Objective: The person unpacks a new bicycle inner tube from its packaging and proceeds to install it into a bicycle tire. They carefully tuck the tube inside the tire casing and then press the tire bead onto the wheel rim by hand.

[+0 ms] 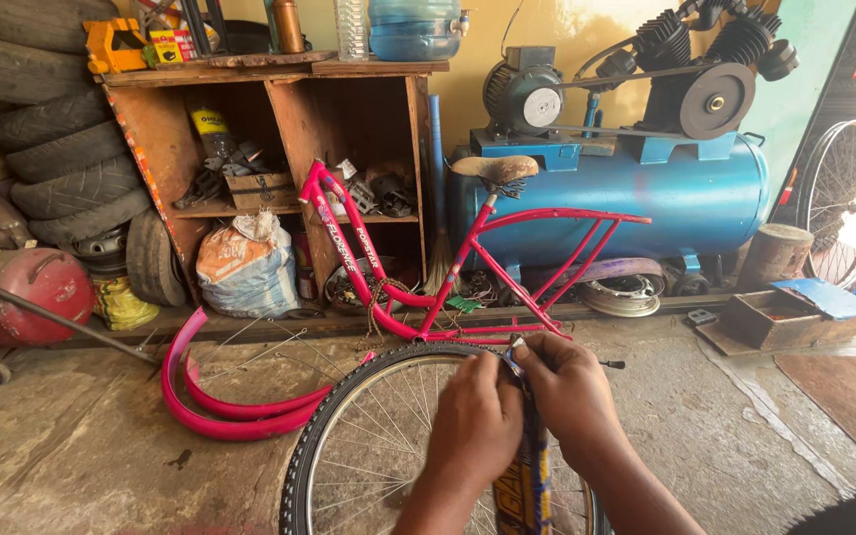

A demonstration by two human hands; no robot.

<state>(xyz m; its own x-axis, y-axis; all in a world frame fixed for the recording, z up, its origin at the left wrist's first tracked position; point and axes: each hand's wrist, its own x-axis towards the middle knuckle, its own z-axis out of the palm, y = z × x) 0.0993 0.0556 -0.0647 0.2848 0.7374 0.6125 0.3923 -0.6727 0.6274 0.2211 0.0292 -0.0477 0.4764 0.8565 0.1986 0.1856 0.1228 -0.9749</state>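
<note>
My left hand (475, 421) and my right hand (569, 396) meet over the top of a bicycle wheel (369, 446) that stands upright on the concrete floor (71, 446) just in front of me. Both hands are closed, fingers pressed together, pinching the upper end of a blue and yellow patterned strip (525, 476) that hangs down between my wrists across the spokes; the fingertips touch at the tyre's top edge. The wheel has a black knobbly tyre and thin silver spokes. Just left of it, two pink mudguards (220, 411) lie curved on the floor, nested one inside the other. Right behind the wheel, a pink bicycle frame (468, 267) with a tan saddle and a rear rack rests on the floor without its wheels. Beyond the frame, against the yellow wall, stands a wooden shelf unit (289, 129) crowded with small parts, with a tied white sack (247, 269) at its foot. To its right sits a large blue air compressor (636, 178) with a black motor on top. At the far left, dark tyres (61, 149) are stacked beside a red tank (22, 292). At the far right, a bare spoked wheel (844, 198) leans upright, and a low wooden box (770, 317) sits on the floor near it.
</note>
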